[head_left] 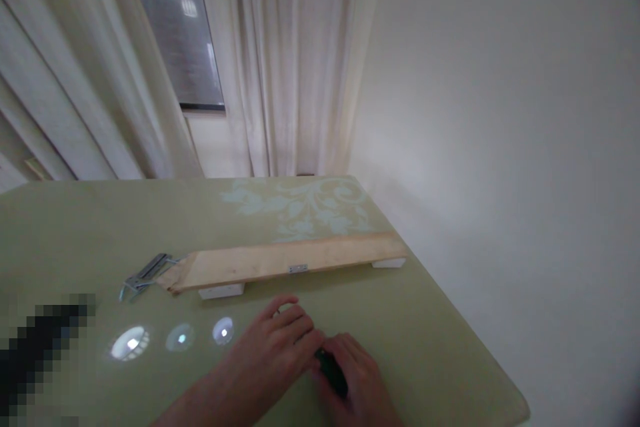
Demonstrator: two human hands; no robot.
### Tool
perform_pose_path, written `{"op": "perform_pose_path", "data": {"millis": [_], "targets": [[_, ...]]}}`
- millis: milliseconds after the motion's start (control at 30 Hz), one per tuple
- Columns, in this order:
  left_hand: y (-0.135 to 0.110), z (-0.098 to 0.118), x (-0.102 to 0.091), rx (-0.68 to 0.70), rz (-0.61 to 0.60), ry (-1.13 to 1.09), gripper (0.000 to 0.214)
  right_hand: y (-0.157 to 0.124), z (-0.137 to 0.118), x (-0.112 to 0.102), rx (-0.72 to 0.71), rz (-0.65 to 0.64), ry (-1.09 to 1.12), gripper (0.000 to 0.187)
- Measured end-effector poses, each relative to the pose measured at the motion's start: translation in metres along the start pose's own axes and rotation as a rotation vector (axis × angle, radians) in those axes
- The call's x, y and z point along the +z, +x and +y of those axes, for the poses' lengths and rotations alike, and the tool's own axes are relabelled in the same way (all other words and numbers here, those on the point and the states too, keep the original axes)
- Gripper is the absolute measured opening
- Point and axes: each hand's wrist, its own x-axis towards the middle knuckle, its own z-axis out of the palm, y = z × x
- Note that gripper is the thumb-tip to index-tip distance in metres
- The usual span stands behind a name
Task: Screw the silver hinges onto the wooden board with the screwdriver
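My right hand is closed round a dark green, handle-like object near the front of the table. My left hand meets it at the upper end, thumb side down, with fingers curled in. What the left fingertips pinch is hidden. Beyond both hands lies a long light wooden board, raised on a white block at the left and another white block at the right. A small metal plate sits on the board's near edge. Metal bracket-like hardware is at its left end.
The greenish table has a pale floral pattern at the back. Its right edge runs along a white wall. Pale curtains and a window stand behind. A dark, pixelated shape is at lower left. Lamp reflections show on the tabletop.
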Motion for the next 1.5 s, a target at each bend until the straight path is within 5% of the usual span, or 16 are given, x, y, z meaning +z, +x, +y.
{"op": "perform_pose_path", "data": {"millis": [167,233,367,467,567,967,1500], "targets": [[0.030,-0.045,-0.037,-0.241,0.002,0.039,0.032,-0.001,-0.003,-0.008,0.374,0.178,0.172,0.029],[0.031,-0.074,-0.046,-0.366,-0.055,0.087,0.054,0.000,-0.002,-0.013,0.475,0.238,0.258,0.037],[0.012,-0.124,-0.055,-0.549,-0.313,0.104,0.115,0.003,0.003,-0.020,0.525,0.344,0.367,0.045],[-0.004,-0.146,-0.056,-0.661,-0.534,0.095,0.133,0.002,0.006,-0.019,0.517,0.340,0.417,0.045],[-0.013,-0.157,-0.051,-0.679,-0.645,0.042,0.131,0.000,0.005,-0.016,0.516,0.329,0.432,0.041],[-0.011,-0.166,-0.044,-0.661,-0.684,0.072,0.077,0.003,0.000,-0.020,0.517,0.242,0.182,0.041],[-0.009,-0.162,-0.047,-0.658,-0.678,0.088,0.073,0.012,0.000,-0.026,0.445,0.268,0.136,0.034]]}}
